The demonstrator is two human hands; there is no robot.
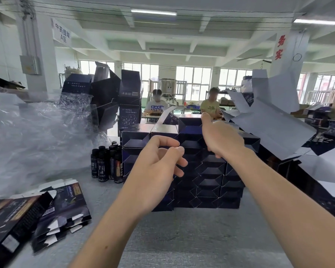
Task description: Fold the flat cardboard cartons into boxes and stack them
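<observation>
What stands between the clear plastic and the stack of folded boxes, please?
A cluster of small dark bottles stands there, close beside the stack of folded boxes, as the head view shows.

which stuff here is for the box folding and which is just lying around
For the job: flat cartons, stack of boxes.
Just lying about: bottles, plastic wrap.

Both bare forearms reach forward. The left hand (157, 171) hovers, fingers loosely curled and empty. The right hand (221, 139) is farther out, one finger stretched forward.
</observation>
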